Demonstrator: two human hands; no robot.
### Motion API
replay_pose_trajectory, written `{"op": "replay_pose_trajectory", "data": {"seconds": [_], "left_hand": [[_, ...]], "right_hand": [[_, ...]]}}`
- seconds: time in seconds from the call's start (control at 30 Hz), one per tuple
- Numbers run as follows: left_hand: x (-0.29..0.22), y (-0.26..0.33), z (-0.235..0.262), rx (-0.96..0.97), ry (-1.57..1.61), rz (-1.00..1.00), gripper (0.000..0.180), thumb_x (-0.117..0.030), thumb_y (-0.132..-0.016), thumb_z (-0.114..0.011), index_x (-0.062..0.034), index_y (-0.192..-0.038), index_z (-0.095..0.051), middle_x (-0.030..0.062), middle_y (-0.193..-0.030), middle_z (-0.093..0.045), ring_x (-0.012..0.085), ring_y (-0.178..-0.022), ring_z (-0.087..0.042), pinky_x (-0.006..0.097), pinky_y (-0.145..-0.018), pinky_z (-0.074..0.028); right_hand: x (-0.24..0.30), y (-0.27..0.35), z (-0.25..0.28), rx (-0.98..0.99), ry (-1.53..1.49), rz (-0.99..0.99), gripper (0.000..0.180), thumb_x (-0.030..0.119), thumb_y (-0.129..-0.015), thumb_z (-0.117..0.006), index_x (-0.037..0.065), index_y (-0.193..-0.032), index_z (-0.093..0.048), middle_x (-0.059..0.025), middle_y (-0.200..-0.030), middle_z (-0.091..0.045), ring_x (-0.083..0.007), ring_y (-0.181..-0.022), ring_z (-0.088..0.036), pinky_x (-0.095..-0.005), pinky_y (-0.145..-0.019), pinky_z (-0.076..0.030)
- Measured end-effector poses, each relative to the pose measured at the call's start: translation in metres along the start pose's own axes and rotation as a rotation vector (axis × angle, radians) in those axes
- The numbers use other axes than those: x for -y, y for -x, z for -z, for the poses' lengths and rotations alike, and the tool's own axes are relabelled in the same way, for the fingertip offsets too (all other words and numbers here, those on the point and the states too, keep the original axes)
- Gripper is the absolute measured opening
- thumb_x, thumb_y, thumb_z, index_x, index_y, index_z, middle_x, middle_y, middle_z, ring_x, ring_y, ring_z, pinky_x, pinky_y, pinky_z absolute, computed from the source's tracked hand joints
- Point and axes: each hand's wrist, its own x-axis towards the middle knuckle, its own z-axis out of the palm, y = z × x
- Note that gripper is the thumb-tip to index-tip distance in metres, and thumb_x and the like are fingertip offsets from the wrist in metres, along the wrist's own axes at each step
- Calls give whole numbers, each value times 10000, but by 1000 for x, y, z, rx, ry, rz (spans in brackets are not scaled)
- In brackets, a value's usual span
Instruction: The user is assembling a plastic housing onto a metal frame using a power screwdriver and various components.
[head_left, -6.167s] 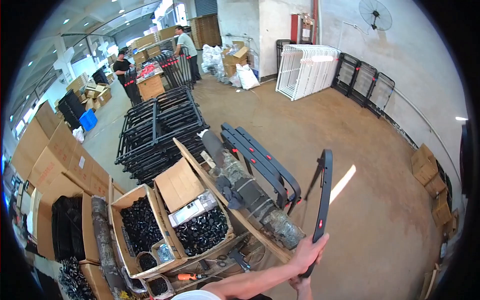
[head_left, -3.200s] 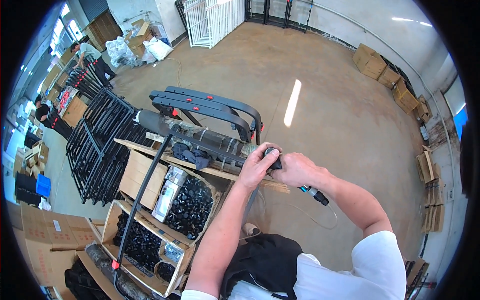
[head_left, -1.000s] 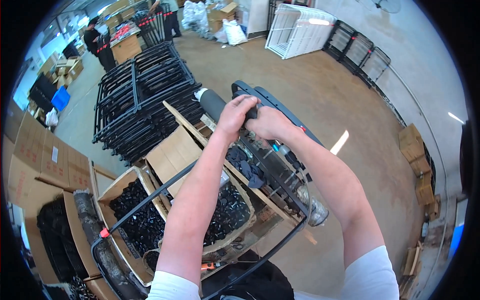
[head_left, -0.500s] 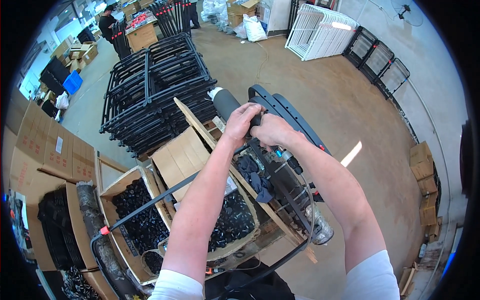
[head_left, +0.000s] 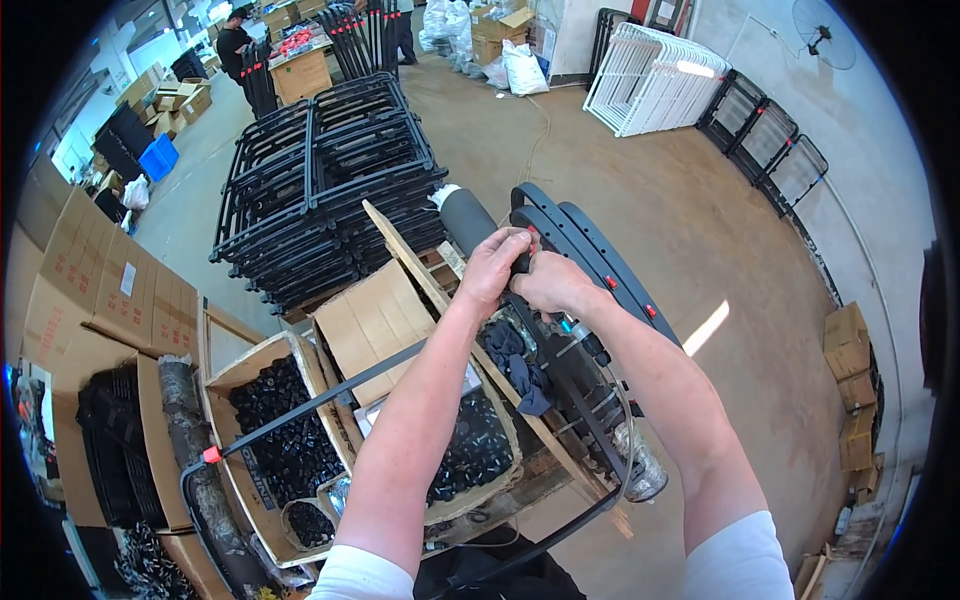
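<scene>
The upper end of the black curved bar [head_left: 600, 270] is gripped by the left hand [head_left: 493, 268] and right hand [head_left: 551, 287] — fingers clamped, side by side — its long axis running down-right from them.

Lay stacked on the floor [head_left: 640, 190] at far left: metal frames [head_left: 330, 180]. Stood open nearer, left of both forearms: cartons of small parts [head_left: 285, 445]. Met over curved bars [head_left: 590, 260] ahead: left hand [head_left: 492, 268], right hand [head_left: 553, 285]. Leaned against the far wall: wire panels [head_left: 650, 90].
</scene>
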Motion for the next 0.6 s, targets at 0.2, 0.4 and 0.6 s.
{"op": "replay_pose_trajectory", "data": {"seconds": [0.2,0.4,0.6], "left_hand": [[2,-2,5,-23,29,21,199,-226,-1040,-660,-43,-1102,-708,30,-1053,-685,131,-995,-613,299,-943,-494],[22,-7,-1,-18,66,36,231,-261,-1029,-680,-55,-1122,-729,24,-1061,-718,131,-979,-634,298,-909,-507],[6,0,7,-62,12,-5,349,-314,-990,-750,-36,-1198,-711,52,-1056,-715,141,-988,-644,311,-919,-520]], "right_hand": [[7,-3,-2,-8,-13,-28,398,350,-883,-591,-6,-928,-763,-124,-713,-752,-262,-775,-780,-400,-764,-598],[-30,-43,-19,4,-239,38,191,177,-806,-663,-9,-787,-697,-117,-728,-725,-220,-703,-734,-375,-655,-565],[-2,-25,-17,23,-385,48,21,-5,-762,-664,-26,-764,-660,-130,-710,-655,-221,-590,-632,-376,-516,-479]]}}
